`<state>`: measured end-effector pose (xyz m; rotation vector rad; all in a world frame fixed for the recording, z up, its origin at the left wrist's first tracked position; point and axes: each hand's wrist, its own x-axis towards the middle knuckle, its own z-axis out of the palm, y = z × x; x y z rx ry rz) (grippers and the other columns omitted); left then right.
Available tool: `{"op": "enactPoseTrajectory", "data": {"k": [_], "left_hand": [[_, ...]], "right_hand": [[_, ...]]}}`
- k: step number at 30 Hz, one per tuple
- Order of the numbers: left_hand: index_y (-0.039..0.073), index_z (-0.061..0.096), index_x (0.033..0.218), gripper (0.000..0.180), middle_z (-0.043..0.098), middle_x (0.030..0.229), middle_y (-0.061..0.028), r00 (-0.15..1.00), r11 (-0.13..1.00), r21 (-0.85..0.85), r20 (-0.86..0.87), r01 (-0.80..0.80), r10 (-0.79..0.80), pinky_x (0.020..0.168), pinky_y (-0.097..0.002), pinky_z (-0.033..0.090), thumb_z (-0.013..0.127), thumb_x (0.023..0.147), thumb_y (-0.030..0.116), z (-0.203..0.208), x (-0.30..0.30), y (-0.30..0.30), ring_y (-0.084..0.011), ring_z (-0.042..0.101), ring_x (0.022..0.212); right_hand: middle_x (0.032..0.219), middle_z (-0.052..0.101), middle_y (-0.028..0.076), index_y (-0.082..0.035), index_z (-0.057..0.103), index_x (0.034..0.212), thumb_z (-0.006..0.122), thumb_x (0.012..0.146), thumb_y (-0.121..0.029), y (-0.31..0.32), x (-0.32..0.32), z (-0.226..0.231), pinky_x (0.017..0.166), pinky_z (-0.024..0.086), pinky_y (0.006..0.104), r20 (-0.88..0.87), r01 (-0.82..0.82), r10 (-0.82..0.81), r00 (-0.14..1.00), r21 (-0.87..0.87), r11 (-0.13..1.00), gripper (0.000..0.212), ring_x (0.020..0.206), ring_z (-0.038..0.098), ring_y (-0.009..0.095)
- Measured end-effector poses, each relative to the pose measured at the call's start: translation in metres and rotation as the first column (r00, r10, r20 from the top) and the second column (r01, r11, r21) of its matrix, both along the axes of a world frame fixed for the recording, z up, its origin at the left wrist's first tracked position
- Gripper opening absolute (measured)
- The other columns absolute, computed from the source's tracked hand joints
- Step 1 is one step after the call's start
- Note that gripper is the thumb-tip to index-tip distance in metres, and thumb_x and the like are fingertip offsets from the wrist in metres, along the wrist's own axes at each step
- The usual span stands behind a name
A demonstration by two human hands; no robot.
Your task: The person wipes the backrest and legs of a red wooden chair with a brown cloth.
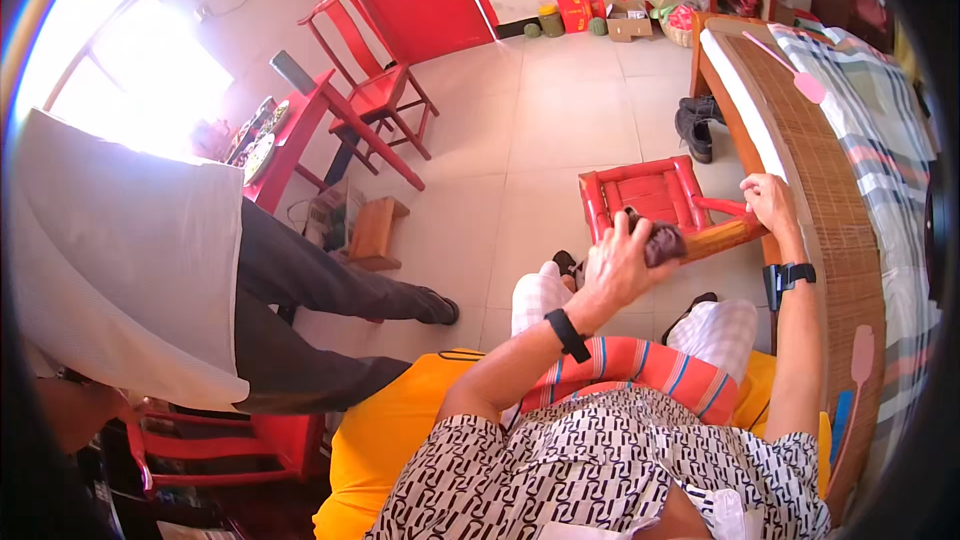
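My left hand [617, 265] is closed around a dark purplish-brown crumpled cloth [664, 243]. The cloth lies against, or just over, a bare yellowish wooden rail [722, 236] of a small red chair [640, 195]. That chair is tilted in front of my knees, with its panelled red part facing up. Farther right, my right hand [772, 205] has its fingers wrapped round the end of the chair's red frame. Part of the chair is hidden behind my left hand and the cloth.
A bed with a woven mat [800, 150] runs along my right, dark shoes [694, 130] beside it. At left a person in dark trousers [310, 270] stands close. Beyond are a wooden stool [378, 233], a red chair [378, 95] and a red table [290, 145]. Boxes [628, 18] line the far wall.
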<state>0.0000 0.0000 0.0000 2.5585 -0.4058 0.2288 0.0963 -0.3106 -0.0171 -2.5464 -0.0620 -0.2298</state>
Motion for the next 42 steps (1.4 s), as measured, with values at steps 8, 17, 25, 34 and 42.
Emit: {"op": "enactPoseTrajectory", "data": {"k": [8,17,25,34,42], "left_hand": [[0.012,0.050,0.125,0.077,0.047,0.116,-0.0192,0.960,0.975,0.037,0.170,0.219,-0.222,0.075,-0.0499,0.054,0.085,0.061,0.037,-0.004,-0.029,-0.015,-0.0384,0.059,0.099],[0.019,0.054,0.122,0.074,0.049,0.114,-0.0132,0.980,0.989,0.017,0.135,0.148,-0.149,0.070,-0.0511,0.054,0.088,0.058,0.036,0.003,-0.016,0.005,-0.0353,0.060,0.103],[0.020,0.061,0.115,0.069,0.054,0.107,-0.0104,0.944,0.970,0.057,0.223,0.237,-0.244,0.067,-0.0441,0.056,0.088,0.056,0.041,0.007,0.004,0.048,-0.0326,0.065,0.090],[0.010,0.065,0.106,0.046,0.058,0.096,-0.0146,0.985,0.985,-0.137,0.148,0.107,-0.086,0.074,-0.0453,0.054,0.077,0.071,0.038,0.012,0.009,0.066,-0.0379,0.064,0.084],[0.013,0.060,0.112,0.058,0.053,0.103,-0.0143,0.983,0.991,-0.038,0.137,0.130,-0.123,0.069,-0.0458,0.053,0.084,0.064,0.034,0.008,-0.036,0.028,-0.0367,0.062,0.087]], "right_hand": [[0.066,0.065,0.008,0.001,0.067,0.096,0.057,0.089,-0.008,-0.027,-0.002,-0.017,0.055,0.048,0.0296,0.093,-0.017,0.010,0.996,0.078,0.997,0.014,0.057,0.064,0.015],[0.069,0.069,0.007,-0.012,0.072,0.088,0.059,0.087,-0.027,0.005,-0.012,0.000,0.063,0.052,0.0396,0.084,0.086,-0.082,0.993,-0.045,0.995,0.019,0.067,0.069,0.025],[0.073,0.067,0.019,-0.012,0.072,0.080,0.055,0.090,-0.028,0.039,-0.069,0.008,0.062,0.052,0.0509,0.192,0.234,-0.189,0.963,-0.248,0.940,0.025,0.068,0.065,0.041],[0.068,0.065,0.020,-0.009,0.067,0.074,0.055,0.091,-0.031,0.070,-0.105,0.020,0.057,0.051,0.0488,0.226,0.176,-0.119,0.967,-0.249,0.952,0.029,0.063,0.064,0.040],[0.080,0.072,0.013,-0.016,0.073,0.089,0.059,0.086,-0.030,0.022,-0.081,0.017,0.068,0.053,0.0431,0.050,0.142,-0.135,0.990,-0.208,0.968,0.020,0.076,0.068,0.033]]}}
